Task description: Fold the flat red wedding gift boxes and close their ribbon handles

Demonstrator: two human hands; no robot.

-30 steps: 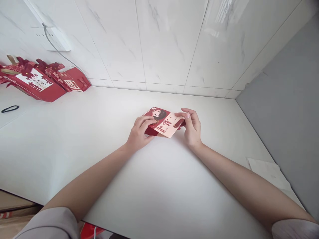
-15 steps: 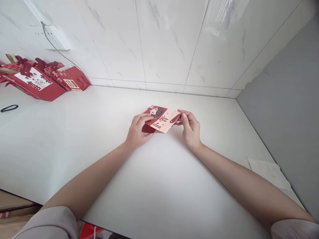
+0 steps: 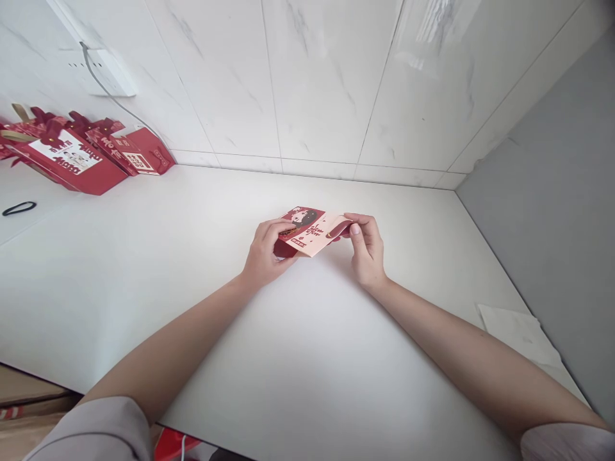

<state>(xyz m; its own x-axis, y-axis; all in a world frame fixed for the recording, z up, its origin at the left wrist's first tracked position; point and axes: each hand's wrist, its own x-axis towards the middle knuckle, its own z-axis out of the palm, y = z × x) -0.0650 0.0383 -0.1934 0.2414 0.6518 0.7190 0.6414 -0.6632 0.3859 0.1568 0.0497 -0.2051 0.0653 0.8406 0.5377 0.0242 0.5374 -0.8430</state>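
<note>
A small red and cream gift box point(image 3: 314, 237) with a printed cartoon figure and red lettering is held a little tilted over the middle of the white table. My left hand point(image 3: 266, 253) is closed round its left end, fingers on top and thumb at the lower front edge. At the cream right end, a dark red ribbon-like strip point(image 3: 339, 228) curves across the face. My right hand point(image 3: 369, 248) pinches that strip between thumb and fingers beside the box's right edge. The strip's far end and the box's underside are hidden.
Several red gift boxes with bows point(image 3: 103, 182) stand at the back left by the tiled wall. A black loop point(image 3: 19, 209) lies at the left. White paper point(image 3: 516, 330) lies along the right edge. A grey cable point(image 3: 108, 93) hangs from a wall socket point(image 3: 115, 75).
The box's cream end has tipped slightly and shifted left. More of the dark red strip shows across it. My right hand has moved slightly; my left hand keeps its hold.
</note>
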